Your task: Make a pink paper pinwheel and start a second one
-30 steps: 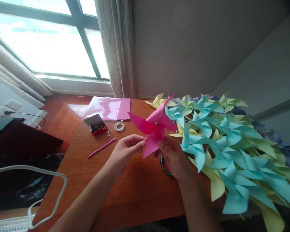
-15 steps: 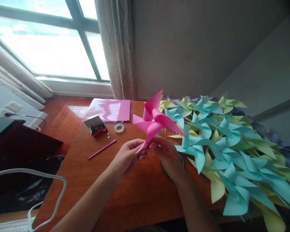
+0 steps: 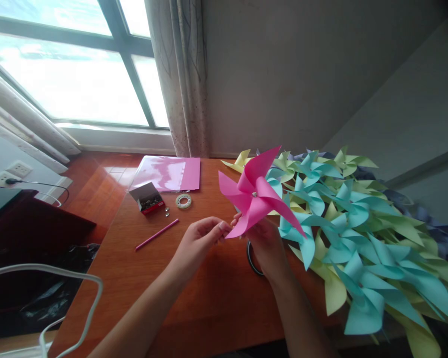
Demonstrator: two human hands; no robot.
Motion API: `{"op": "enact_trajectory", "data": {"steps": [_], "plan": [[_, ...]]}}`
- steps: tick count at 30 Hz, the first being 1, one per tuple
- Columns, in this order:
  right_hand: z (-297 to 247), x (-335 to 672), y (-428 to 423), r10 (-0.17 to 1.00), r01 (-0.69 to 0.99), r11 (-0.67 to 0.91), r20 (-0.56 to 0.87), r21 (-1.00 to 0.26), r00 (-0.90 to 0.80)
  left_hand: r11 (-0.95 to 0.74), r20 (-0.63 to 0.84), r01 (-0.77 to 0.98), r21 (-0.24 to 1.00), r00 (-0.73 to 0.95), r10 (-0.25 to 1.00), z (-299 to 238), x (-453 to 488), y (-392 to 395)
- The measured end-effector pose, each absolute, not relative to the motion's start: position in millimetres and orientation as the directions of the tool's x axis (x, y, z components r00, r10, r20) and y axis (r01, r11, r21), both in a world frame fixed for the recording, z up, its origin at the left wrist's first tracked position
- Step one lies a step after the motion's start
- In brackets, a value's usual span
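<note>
A pink paper pinwheel [image 3: 254, 206] with a small metal fastener at its centre is held up over the table. My right hand [image 3: 268, 246] is closed behind its lower blades, and the fingers are partly hidden by the paper. My left hand [image 3: 199, 242] is closed in a pinch at the tip of the lower left blade. Beneath my right hand lies a dark ring-shaped object [image 3: 251, 258], partly covered by the wrist. To the left of my left hand, a pink stick [image 3: 157, 234] rests on the wooden table [image 3: 209, 308].
Several turquoise [image 3: 366, 298] and pale green pinwheels [image 3: 336, 293] are heaped on the right. Farther back on the left are a small open box of metal pieces [image 3: 149, 203], a roll of tape [image 3: 183, 201] and pink sheets in a clear sleeve [image 3: 166, 173]. A white cable [image 3: 93, 303] loops at the left edge.
The pink pinwheel has moved right and turned a little, with my right hand behind it. My left hand now pinches at the blade's tip, farther from my right hand.
</note>
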State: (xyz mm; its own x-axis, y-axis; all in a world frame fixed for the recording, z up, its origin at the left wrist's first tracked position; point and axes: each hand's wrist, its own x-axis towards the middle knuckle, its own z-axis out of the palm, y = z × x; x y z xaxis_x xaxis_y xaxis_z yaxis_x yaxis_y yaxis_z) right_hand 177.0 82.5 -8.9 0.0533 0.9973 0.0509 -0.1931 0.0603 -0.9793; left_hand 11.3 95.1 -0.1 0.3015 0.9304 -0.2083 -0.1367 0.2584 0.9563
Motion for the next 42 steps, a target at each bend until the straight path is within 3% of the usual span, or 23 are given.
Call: {"op": "enact_trajectory", "data": {"steps": [3, 11, 15, 21, 30, 35, 39, 42], "plan": [[-7.0, 176.6, 83.1, 0.994, -0.146, 0.072, 0.06, -0.987, 0.089, 0.177, -0.137, -0.104, 0.979, 0.31, 0.941, 4.6, 10.9, 95.0], [-2.9, 175.9, 82.5, 0.996, -0.138, 0.066, 0.058, -0.988, 0.06, 0.164, -0.134, -0.048, 0.985, 0.374, 0.918, 9.9, 12.4, 91.1], [-4.7, 175.4, 83.2, 0.999, -0.181, -0.003, -0.012, -0.983, 0.047, 0.097, -0.081, -0.07, 0.993, 0.203, 0.976, 10.1, 9.7, 91.8], [-3.3, 174.2, 82.0, 0.998, -0.184, -0.066, -0.062, -0.981, -0.028, -0.175, 0.174, -0.007, 0.985, -0.044, 0.984, 9.7, -1.2, 95.6], [-9.7, 175.0, 79.9, 0.995, -0.206, -0.098, -0.09, -0.974, -0.047, -0.231, 0.223, 0.14, 0.963, 0.067, 0.972, 7.0, -1.2, 93.6], [-7.1, 174.4, 80.3, 0.994, -0.12, -0.106, -0.104, -0.987, -0.025, -0.247, 0.237, 0.184, 0.951, 0.077, 0.968, 7.4, 1.4, 91.3], [-3.0, 175.3, 81.2, 1.0, -0.022, -0.02, -0.02, -1.0, -0.019, -0.307, 0.295, 0.247, 0.919, 0.083, 0.952, 10.8, 4.0, 89.1], [-9.6, 175.8, 81.8, 1.0, -0.047, 0.011, 0.012, -0.999, -0.018, -0.389, 0.372, 0.313, 0.866, 0.114, 0.921, 14.5, 5.5, 85.9]]}}
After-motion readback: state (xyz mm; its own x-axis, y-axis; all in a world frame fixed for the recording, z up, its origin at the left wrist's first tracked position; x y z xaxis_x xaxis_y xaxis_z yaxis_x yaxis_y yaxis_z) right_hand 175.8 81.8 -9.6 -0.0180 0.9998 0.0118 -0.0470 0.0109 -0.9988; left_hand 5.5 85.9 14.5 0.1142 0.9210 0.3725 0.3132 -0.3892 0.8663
